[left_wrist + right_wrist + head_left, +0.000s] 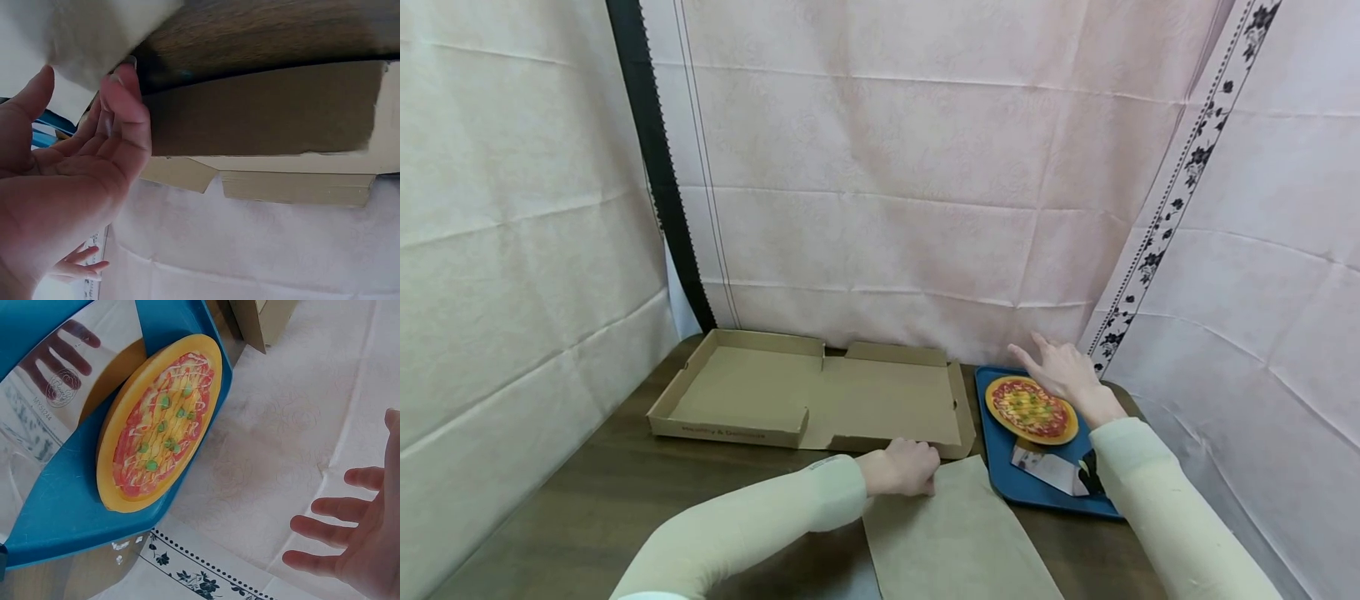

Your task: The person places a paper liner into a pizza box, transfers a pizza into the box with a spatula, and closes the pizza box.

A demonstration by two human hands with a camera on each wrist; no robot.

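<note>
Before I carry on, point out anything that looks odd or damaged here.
White flecks mark the wooden table beside the blue tray, standing out against brown wood; scraps or chipped surface, I cannot tell. The pizza on the tray looks whole.

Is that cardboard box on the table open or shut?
Open: the cardboard box has its lid folded out flat beside its base, not over it.

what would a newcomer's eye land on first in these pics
Most likely the pizza, bright yellow and red on the blue tray at the right of the head view. The right hand, fingers spread, is close by it. Next would be the wide open box, left of the tray.
</note>
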